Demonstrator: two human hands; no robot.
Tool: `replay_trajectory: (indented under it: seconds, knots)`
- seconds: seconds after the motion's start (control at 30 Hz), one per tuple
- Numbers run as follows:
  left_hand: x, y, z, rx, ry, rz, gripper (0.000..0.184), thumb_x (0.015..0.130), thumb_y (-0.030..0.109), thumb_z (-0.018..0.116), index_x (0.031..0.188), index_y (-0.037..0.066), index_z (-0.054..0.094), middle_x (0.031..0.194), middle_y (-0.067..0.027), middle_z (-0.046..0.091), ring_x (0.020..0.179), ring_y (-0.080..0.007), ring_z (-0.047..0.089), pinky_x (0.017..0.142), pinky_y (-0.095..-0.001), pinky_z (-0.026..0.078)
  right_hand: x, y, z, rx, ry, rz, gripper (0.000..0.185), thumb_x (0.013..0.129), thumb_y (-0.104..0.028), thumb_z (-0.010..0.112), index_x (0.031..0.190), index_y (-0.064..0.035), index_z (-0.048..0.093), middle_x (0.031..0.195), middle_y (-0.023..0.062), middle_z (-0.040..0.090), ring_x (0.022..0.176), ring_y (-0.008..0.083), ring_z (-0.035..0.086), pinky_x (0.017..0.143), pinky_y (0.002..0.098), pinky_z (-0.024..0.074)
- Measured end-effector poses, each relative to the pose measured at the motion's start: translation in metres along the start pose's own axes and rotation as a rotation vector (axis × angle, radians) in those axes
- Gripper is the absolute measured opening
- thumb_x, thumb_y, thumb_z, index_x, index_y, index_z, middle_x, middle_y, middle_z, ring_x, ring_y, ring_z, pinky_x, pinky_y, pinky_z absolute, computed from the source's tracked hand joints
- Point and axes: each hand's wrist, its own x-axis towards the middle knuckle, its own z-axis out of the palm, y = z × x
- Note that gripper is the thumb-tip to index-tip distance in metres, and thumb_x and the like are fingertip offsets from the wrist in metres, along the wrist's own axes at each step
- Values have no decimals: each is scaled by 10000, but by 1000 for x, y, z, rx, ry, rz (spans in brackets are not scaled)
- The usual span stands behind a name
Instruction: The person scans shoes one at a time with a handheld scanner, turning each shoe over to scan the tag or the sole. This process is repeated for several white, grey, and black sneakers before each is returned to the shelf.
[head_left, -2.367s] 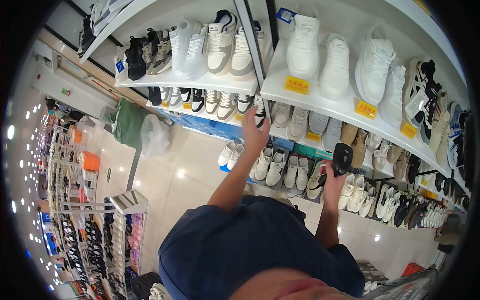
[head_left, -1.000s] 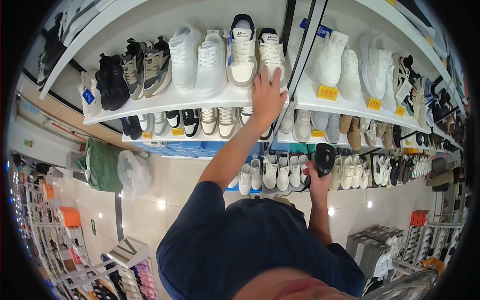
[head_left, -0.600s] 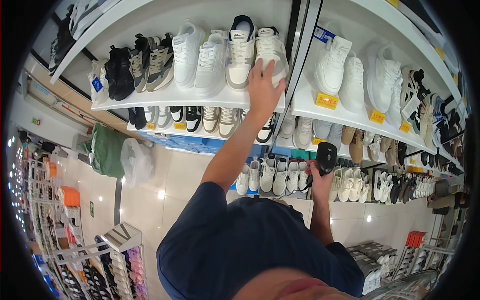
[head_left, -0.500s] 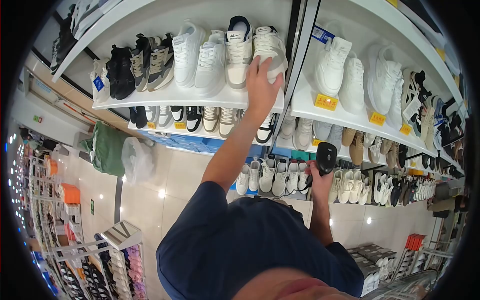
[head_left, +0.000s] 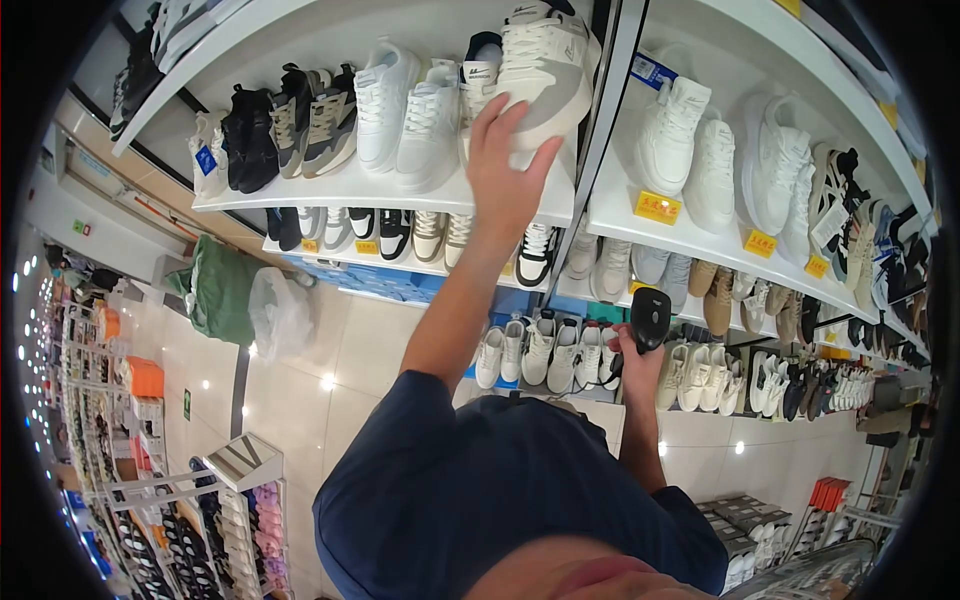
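My left hand is closed on the toe end of a white and grey sneaker. That sneaker is raised off the upper shelf and hides much of its neighbour, a cream sneaker with a dark collar. Thumb and fingers lie apart along its sole and toe. Lower down on the right, my right hand grips a black handheld barcode scanner, its head pointing up toward the shelves.
White sneakers and black shoes line the upper shelf. A metal post divides it from the right-hand shelf with yellow price tags. More shoe rows stand below. A green bag and a clear plastic bag rest on the floor.
The white and grey sneaker has been lifted and tilted by my left hand, coming nearer the camera. My right hand and the scanner have hardly moved.
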Motion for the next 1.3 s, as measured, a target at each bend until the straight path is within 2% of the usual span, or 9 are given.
replay_trajectory:
  seconds: [0.2, 0.4, 0.47, 0.53, 0.67, 0.83, 0.93, 1.13, 1.3]
  knots:
    - [-39, 7, -120, -376, 15, -197, 576, 777, -82, 696, 1313, -7, 500, 1432, -229, 441, 1322, -321, 466, 1071, -422, 447, -8, -3, 11, 18, 11, -20, 137, 927, -87, 628, 948, 40, 677, 827, 77, 696, 692, 137, 652, 671, 280, 512]
    - [-97, -8, -227, -648, -79, -497, 551, 853, 122, 717, 1335, -11, 486, 1443, -232, 450, 1303, -308, 492, 1082, -424, 425, -6, -17, 35, 28, -67, -54, 184, 953, -112, 618, 1072, 26, 641, 945, 106, 702, 735, 136, 645, 717, 276, 499]
    - [-118, -17, -238, -804, -97, -585, 555, 873, 173, 726, 1341, -4, 486, 1434, -227, 459, 1297, -305, 497, 1076, -424, 432, 1, -22, 46, 150, -97, -73, 313, 977, -148, 591, 1242, 15, 559, 1076, 144, 681, 813, 154, 648, 739, 292, 509]
    - [-140, -26, -239, -854, -144, -709, 525, 900, 209, 678, 1347, 20, 477, 1416, -208, 472, 1249, -360, 550, 910, -543, 572, -1, -45, 64, 281, -109, -66, 417, 1003, -195, 549, 1360, 1, 462, 1206, 173, 637, 948, 203, 654, 764, 322, 534]
    - [-156, -29, -241, -839, -265, -754, 534, 890, 236, 707, 1330, 25, 490, 1420, -209, 456, 1242, -362, 556, 901, -538, 577, -10, -64, 80, 425, -143, -116, 483, 1021, -270, 507, 1426, -26, 407, 1308, 185, 577, 1120, 281, 621, 792, 356, 573]
    - [-146, -31, -251, -760, -350, -768, 564, 860, 239, 741, 1320, 12, 509, 1403, -207, 477, 1253, -326, 540, 980, -469, 529, -22, -52, 86, 329, -23, -26, 517, 962, -177, 621, 1419, -46, 418, 1259, 123, 584, 1078, 223, 623, 766, 396, 587]
    - [-138, -27, -252, -835, -438, -722, 503, 840, 69, 720, 1306, 3, 542, 1401, -192, 499, 1272, -262, 510, 1081, -397, 400, -34, -47, 96, 432, 33, 26, 483, 938, -139, 633, 1376, -34, 459, 1111, 86, 594, 961, 178, 615, 715, 366, 597]
    - [-132, -16, -252, -790, -548, -664, 517, 864, -14, 653, 1363, -11, 519, 1426, -167, 486, 1317, -248, 468, 1096, -364, 362, -57, -16, 89, 516, 93, 66, 442, 956, -242, 639, 1308, -27, 482, 1062, 82, 608, 906, 174, 634, 712, 374, 619]
    - [-132, -16, -254, -743, -673, -585, 550, 922, 53, 577, 1445, -37, 434, 1475, -198, 447, 1358, -264, 439, 1127, -380, 326, -71, -8, 88, 566, 171, 101, 418, 978, -372, 604, 1271, -80, 544, 1120, 37, 630, 974, 171, 618, 796, 357, 534]
